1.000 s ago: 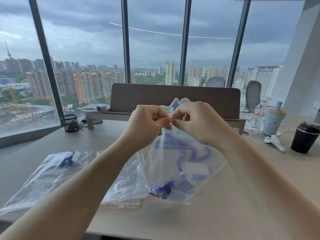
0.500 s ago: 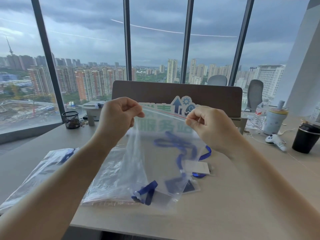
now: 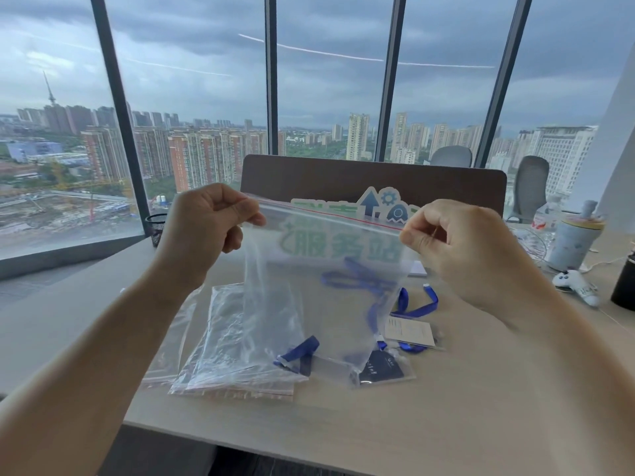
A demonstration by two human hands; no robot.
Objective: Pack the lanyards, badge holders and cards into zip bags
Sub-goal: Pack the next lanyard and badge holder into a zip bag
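Observation:
I hold a clear zip bag (image 3: 309, 290) up over the desk by its top strip, which has a red line. My left hand (image 3: 206, 228) pinches the left corner and my right hand (image 3: 446, 242) pinches the right corner. Inside the bag hangs a blue lanyard (image 3: 357, 280) with a badge holder at the bottom (image 3: 330, 364). On the desk behind it lie a white card (image 3: 409, 333), a dark card in a holder (image 3: 381, 369) and another blue lanyard (image 3: 417, 304).
A stack of zip bags (image 3: 226, 345) lies on the desk (image 3: 446, 424) at the left. A brown divider panel with a green sign (image 3: 378, 176) stands behind. A mesh pen cup (image 3: 156, 228) is far left; a tumbler (image 3: 570, 242), white controller (image 3: 577, 285) and black cup (image 3: 623, 286) sit right.
My hands have slid apart along the bag's top strip, from pinching together at the middle to holding the two corners. The bag now hangs stretched flat.

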